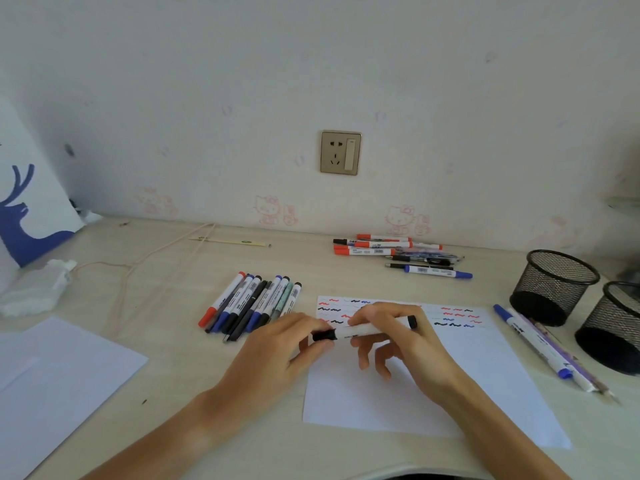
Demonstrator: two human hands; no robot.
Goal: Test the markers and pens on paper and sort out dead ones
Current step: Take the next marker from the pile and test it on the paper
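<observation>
Both hands hold one white marker (367,330) level above the test paper (485,375). My left hand (277,351) pinches its black cap at the left end. My right hand (398,337) grips the white barrel, whose black tail sticks out to the right. The paper's top edge carries rows of red, black and blue squiggles. A row of several markers and pens (252,306) lies left of the paper. Another pile of red, blue and black pens (398,252) lies at the back by the wall. A few pens, one a blue marker (533,341), lie right of the paper.
Two black mesh pen cups (554,285) (613,327) stand at the right. A blank sheet (52,382) lies at the front left, crumpled tissue (34,289) behind it. A cord (138,268) trails across the desk, and a wooden stick (228,241) lies near the wall.
</observation>
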